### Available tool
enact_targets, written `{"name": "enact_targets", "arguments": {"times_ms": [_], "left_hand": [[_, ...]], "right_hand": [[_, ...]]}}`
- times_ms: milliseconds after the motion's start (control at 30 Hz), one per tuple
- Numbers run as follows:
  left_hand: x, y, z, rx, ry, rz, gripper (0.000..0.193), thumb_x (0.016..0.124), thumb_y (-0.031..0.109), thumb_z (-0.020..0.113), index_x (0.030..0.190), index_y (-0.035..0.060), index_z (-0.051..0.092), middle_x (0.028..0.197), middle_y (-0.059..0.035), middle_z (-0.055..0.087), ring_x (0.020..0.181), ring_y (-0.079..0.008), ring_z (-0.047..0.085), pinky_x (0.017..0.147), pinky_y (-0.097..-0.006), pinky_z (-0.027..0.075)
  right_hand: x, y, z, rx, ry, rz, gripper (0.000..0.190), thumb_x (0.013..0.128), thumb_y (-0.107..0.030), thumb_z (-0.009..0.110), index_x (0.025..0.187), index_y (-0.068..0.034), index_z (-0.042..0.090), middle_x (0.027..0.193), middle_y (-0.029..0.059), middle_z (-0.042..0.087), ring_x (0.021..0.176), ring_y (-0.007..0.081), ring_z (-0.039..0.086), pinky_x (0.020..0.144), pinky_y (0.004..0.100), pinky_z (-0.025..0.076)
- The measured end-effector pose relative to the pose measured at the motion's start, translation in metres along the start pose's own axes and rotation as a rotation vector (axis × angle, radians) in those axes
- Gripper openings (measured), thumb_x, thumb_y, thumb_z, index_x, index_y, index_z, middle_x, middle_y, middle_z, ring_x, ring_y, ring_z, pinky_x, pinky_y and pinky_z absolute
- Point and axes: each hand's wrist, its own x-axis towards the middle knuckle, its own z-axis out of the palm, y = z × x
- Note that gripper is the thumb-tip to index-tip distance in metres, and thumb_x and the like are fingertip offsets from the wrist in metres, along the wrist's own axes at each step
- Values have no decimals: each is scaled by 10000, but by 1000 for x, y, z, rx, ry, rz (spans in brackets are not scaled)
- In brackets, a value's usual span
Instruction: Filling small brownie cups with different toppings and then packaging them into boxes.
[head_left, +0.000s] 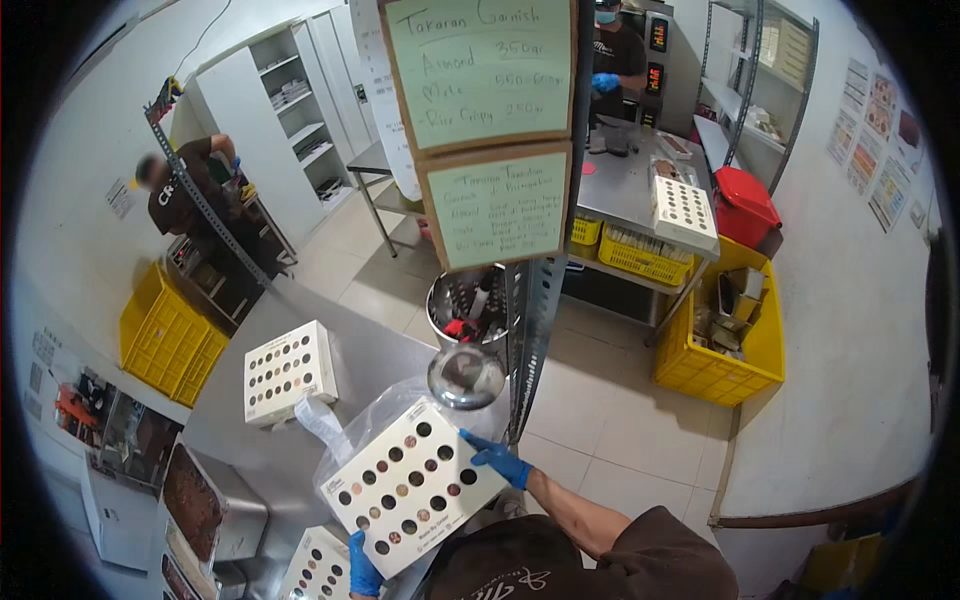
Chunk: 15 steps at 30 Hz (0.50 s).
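A white cardboard box (412, 491) with rows of round dark and coloured spots on its lid is held tilted in front of me. My left hand (365, 568), in a blue glove, grips its near left edge. Also gloved in blue, my right hand (499, 461) holds the opposite edge near the right corner. Beneath the box's far side lies a clear plastic bag (390, 409) on the steel table (360, 322). A similar white box (289, 371) stands farther back on the table, beside a strip of white paper (324, 429). Another such box (319, 566) sits by my left hand.
Metal pans with brown contents (191, 502) stand at the left. A steel bowl (466, 376) sits close beyond the held box, near an upright metal post (525, 352). Yellow crates (169, 337) flank the table's far left. Two other people (191, 195) are across the room.
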Motion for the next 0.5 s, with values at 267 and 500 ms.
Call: {"name": "enact_targets", "arguments": {"times_ms": [267,500], "left_hand": [[63,121,7,1421,436,200,419,915,373,543,1093,6,637,952,-138,681,868,-220,645,725,-361,504],[152,199,113,1162,-209,545,336,904,238,591,1132,-4,640,990,-143,686,914,-216,644,844,-345,496]], "right_hand": [[41,5,-34,-387,41,39,568,905,-259,527,1449,-154,401,1421,108,445,1268,197,422,1085,326,304],[120,-80,39,-469,71,206,610,950,-465,466,1370,-23,468,1376,129,493,1246,223,459,1057,338,344]]}}
